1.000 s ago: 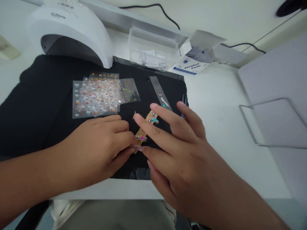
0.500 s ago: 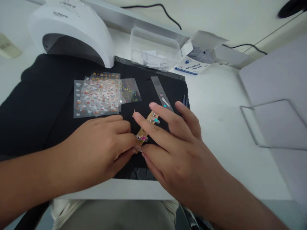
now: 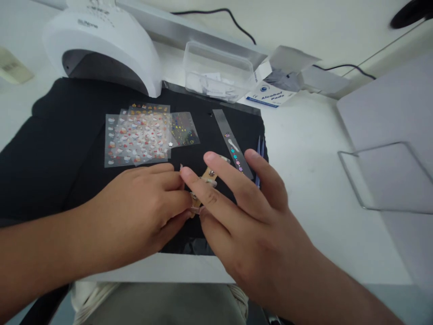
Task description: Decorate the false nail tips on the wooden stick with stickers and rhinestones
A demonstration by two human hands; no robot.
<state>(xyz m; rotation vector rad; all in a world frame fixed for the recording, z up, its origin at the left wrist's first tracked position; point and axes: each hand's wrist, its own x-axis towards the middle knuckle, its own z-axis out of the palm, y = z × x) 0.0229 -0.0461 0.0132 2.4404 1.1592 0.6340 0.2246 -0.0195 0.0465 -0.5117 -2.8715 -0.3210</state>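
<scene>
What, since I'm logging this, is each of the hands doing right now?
Left hand: closed, seemingly pinching the tan strip.
Right hand: some fingers spread over the strip; can't tell whether it grips anything.

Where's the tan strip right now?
The tan strip is central in the head view, between the left hand, which grips it, and the right hand, over the black mat.

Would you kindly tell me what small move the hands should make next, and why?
Perhaps the right hand should gently press the clear tip while the left hand steadies it: the tip sits at the near end of the tan strip, and fingers of both hands appear to meet there.
</scene>
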